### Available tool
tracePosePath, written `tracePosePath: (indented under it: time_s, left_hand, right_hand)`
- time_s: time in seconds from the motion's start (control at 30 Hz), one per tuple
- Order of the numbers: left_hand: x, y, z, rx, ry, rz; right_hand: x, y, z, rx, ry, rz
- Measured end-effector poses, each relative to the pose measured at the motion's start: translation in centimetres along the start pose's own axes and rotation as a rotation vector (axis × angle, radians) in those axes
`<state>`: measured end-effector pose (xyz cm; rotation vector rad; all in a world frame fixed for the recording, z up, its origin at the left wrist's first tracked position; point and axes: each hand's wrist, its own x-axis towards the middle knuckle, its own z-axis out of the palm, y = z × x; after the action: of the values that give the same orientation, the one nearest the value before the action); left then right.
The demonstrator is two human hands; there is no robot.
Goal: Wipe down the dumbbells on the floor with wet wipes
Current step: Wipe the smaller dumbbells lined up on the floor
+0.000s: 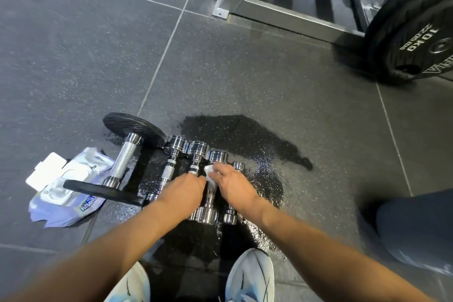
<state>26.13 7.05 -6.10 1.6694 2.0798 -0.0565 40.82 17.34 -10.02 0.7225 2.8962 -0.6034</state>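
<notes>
Several chrome dumbbells lie side by side on the wet dark floor in front of my feet. My right hand (234,185) holds a white wet wipe (210,174) against the handle of the third chrome dumbbell (212,193). My left hand (185,192) lies over the handle of the dumbbell beside it (196,154), fingers curled toward the wipe; its grip is hidden. A small dumbbell (232,213) lies at the right under my right wrist. At the left lies a larger dumbbell (123,160) with black plates.
An open pack of wet wipes (66,189) lies on the floor left of the dumbbells. A wet patch (245,135) spreads around them. A grey metal rack frame (282,14) and a black 10 kg plate (421,39) stand at the far right. My white shoes (250,277) are below.
</notes>
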Motion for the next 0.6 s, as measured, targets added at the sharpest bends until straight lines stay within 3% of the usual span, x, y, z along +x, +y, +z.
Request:
tracePosePath:
  time_s: [0.27,0.47,0.6]
  left_hand:
    - [-0.5,-0.5,0.4,-0.071,0.007,-0.02]
    - [-0.7,-0.9,0.6,-0.101,0.037,0.028]
    - [-0.9,-1.0,0.7,-0.11,0.063,0.033]
  right_hand:
    - [-3.4,-0.2,2.0,0.049,-0.101,-0.245]
    - [0.8,1.7,-0.2,0.168,0.04,0.082]
    - [-0.3,1.1,0.8,0.227,0.089,0.086]
